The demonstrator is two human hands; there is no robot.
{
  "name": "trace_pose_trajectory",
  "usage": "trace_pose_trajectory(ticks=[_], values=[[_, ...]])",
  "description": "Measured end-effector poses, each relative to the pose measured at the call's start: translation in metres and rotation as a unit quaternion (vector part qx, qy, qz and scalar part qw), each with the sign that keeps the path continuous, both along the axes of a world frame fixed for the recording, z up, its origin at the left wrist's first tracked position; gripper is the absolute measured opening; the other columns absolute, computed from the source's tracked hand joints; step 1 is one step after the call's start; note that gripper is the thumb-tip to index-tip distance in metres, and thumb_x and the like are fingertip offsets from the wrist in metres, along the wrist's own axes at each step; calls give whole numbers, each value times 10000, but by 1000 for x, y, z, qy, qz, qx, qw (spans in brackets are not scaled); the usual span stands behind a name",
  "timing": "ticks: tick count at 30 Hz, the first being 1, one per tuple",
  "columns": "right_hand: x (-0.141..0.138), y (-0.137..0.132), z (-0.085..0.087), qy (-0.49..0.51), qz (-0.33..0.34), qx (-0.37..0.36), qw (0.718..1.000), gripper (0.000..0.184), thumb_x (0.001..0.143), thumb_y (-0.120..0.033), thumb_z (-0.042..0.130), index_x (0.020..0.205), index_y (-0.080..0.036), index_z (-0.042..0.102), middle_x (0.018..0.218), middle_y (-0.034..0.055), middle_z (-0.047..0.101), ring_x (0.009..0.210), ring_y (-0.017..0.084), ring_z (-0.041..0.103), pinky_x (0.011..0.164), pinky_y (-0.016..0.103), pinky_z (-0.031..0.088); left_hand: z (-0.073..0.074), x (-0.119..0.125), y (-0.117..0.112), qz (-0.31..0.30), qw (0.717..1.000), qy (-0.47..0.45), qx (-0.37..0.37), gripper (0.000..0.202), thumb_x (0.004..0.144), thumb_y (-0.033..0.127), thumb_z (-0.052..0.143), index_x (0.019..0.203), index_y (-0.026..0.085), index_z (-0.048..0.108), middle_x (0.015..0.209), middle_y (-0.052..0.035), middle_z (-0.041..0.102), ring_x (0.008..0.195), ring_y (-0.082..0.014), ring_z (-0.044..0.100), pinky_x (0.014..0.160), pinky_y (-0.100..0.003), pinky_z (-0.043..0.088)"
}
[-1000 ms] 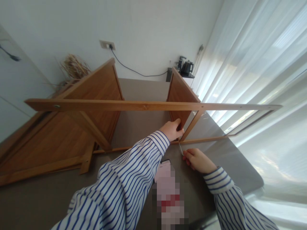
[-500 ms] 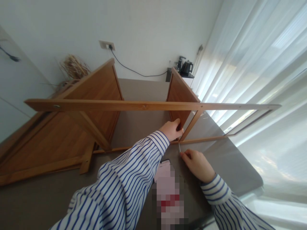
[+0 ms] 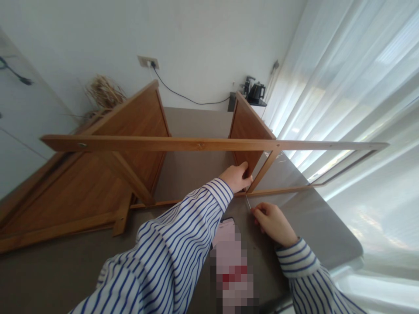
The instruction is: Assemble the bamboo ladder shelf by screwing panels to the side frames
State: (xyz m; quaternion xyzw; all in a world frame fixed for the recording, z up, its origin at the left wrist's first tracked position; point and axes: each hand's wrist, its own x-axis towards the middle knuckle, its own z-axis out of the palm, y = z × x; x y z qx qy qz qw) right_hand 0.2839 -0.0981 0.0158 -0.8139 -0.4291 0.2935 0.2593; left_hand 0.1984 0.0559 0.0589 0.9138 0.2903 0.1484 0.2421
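A long wooden frame (image 3: 196,144) stands on its side across the table, with two wooden panels running back from it. My left hand (image 3: 236,176) reaches through the frame and closes around the near lower edge of the right wooden panel (image 3: 248,117), beside an upright bar (image 3: 263,171). Between the fingers of my right hand (image 3: 273,221) is a thin metal rod (image 3: 248,202), its far end meeting the frame's lower rail (image 3: 278,190) at that joint. The part inside my fist is hidden.
Under my left sleeve lies a phone (image 3: 227,237), its screen blurred out. The left wooden panel (image 3: 131,117) and a slanted panel (image 3: 65,192) take up the left side. A black kettle (image 3: 256,92) stands behind, near the sheer curtain (image 3: 343,78). The grey table (image 3: 314,226) has a rounded right corner.
My right hand has shifted slightly right, and the thin metal rod now slants more. The left hand keeps its hold on the wooden panel. The whole view has moved a little.
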Motion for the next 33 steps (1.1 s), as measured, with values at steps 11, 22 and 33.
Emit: trace_pose_trajectory(ticks=[11, 22, 33], values=[[-7, -5, 5, -71, 26, -18, 997, 234, 828, -323, 422, 688, -182, 546, 556, 7, 616, 468, 113, 564, 479, 214, 373, -4, 1, 2, -14, 1000, -3, 9, 167, 802, 363, 505, 880, 215, 499, 779, -24, 659, 699, -173, 642, 592, -240, 441], [-22, -17, -14, -386, 47, 69, 919, 185, 875, -241, 400, 729, -183, 498, 620, 15, 601, 535, 136, 535, 483, 253, 234, -10, 4, 10, -44, 999, 5, -28, 189, 799, 377, 502, 884, 211, 477, 756, -11, 656, 634, -151, 646, 577, -224, 448], [-26, -16, -22, -376, 43, 149, 914, 163, 863, -217, 419, 720, -191, 492, 625, -10, 575, 536, 114, 525, 508, 238, 272, -8, -5, 18, -117, 992, -9, -52, 237, 833, 446, 430, 870, 213, 442, 676, -6, 653, 611, -167, 650, 581, -242, 452]])
